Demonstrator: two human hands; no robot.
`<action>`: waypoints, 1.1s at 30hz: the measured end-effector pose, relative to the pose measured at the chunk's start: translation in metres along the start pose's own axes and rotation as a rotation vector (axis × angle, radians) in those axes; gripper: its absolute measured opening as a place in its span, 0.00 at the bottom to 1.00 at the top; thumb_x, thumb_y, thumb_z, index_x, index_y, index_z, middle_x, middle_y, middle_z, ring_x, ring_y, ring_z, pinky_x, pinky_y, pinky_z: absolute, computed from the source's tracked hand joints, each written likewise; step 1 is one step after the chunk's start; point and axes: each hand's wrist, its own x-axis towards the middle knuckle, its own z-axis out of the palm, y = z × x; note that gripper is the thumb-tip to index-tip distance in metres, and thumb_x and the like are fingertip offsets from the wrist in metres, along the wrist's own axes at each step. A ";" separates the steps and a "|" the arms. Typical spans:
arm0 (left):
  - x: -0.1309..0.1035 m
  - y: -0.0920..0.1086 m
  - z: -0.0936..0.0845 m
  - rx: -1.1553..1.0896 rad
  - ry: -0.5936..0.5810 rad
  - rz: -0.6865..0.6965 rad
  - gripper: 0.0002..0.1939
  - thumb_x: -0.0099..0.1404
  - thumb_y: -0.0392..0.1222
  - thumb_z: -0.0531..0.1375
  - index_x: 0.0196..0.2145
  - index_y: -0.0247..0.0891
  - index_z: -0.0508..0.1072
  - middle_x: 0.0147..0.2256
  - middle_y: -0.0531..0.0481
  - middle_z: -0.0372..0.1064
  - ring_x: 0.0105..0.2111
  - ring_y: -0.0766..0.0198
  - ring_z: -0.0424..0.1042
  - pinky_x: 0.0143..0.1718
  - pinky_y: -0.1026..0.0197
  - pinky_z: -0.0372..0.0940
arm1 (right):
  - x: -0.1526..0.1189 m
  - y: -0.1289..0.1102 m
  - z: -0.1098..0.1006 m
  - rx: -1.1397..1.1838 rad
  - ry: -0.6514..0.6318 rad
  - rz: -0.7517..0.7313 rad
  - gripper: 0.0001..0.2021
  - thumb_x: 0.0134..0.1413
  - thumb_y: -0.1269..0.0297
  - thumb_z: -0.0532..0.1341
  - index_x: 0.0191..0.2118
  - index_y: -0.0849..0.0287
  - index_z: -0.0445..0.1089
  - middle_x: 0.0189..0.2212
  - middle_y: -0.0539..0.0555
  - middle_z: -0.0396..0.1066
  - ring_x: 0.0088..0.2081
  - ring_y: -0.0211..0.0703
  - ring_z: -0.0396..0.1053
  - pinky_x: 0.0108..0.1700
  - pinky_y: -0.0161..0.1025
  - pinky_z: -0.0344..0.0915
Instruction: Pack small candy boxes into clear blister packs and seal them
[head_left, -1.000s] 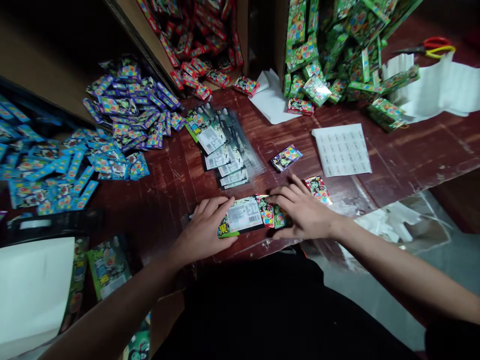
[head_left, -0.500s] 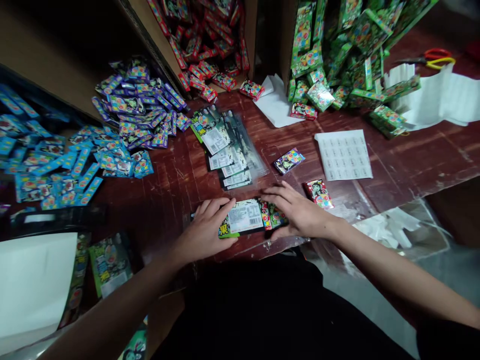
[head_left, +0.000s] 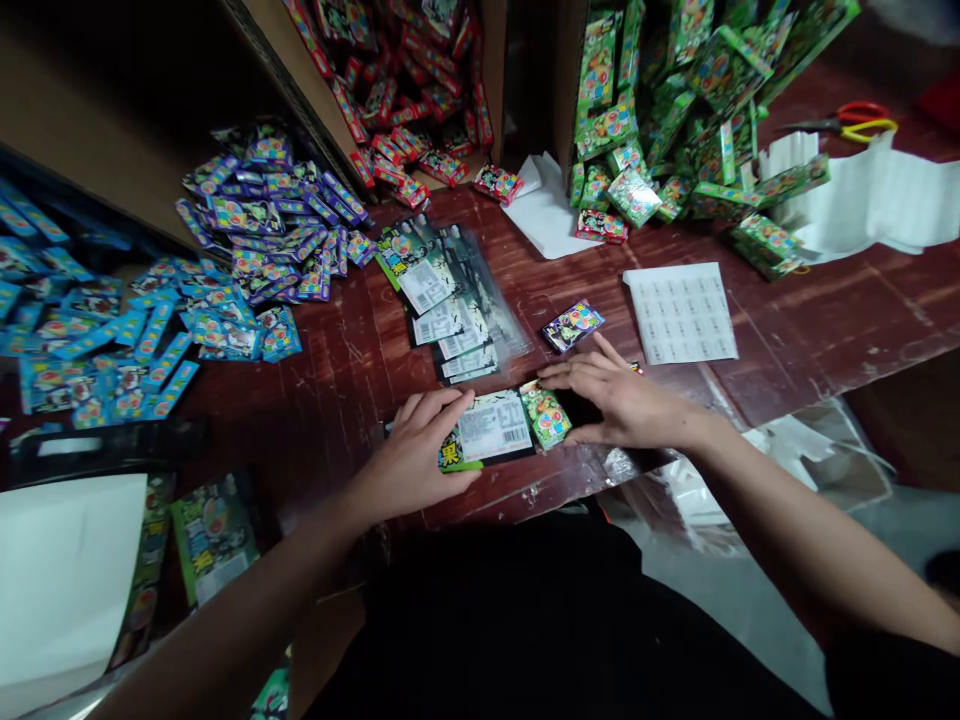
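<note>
With left fingers (head_left: 429,410) together, thumb (head_left: 456,482) apart, touching pouch (head_left: 484,440) printed 果 with barcode label (head_left: 496,422); with right fingers (head_left: 586,380) spread, touching green box (head_left: 546,415).

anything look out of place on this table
One red packet stands out: it lies at the front edge of the green packets, while most other red packets sit in or by a cardboard box further left.
</note>
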 end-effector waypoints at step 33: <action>0.062 0.027 0.018 -0.957 0.253 -0.319 0.29 0.72 0.49 0.57 0.66 0.44 0.56 0.56 0.40 0.67 0.47 0.56 0.76 0.47 0.53 0.72 | 0.034 -0.006 0.019 0.858 0.382 0.425 0.17 0.65 0.54 0.62 0.55 0.51 0.63 0.38 0.49 0.68 0.36 0.39 0.66 0.37 0.37 0.67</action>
